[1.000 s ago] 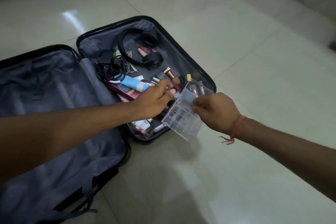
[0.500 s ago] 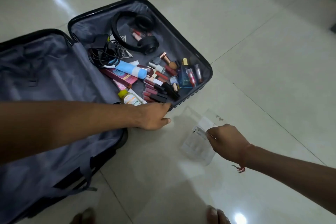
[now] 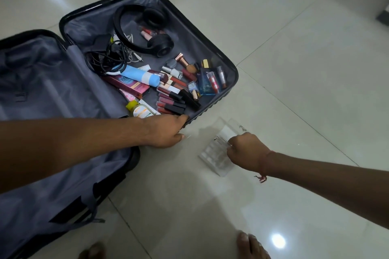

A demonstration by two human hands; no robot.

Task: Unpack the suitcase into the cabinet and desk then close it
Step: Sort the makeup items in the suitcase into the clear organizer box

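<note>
While pinching clear organizer [image 3: 216,153] with right hand [image 3: 245,153] | set flat at 4 o'clock of suitcase [image 3: 210,52] | left hand [image 3: 166,130] loosely curled on rim, gripping nothing.

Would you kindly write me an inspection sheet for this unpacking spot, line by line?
Surface: glossy tiled floor, with light reflections.
Job's things: suitcase lies open on the floor; its right half holds headphones, a blue tube, a pink box, a yellow-capped bottle, lip glosses and a blue perfume bottle. Clear organizer sits on the floor outside it.
Clutter: nothing seen.
Grippers: left hand rests at the suitcase's near rim; right hand grips the organizer.
Cables: a black and white tangle beside the headphones.
Surroundings: bare toes at the bottom edge.
</note>
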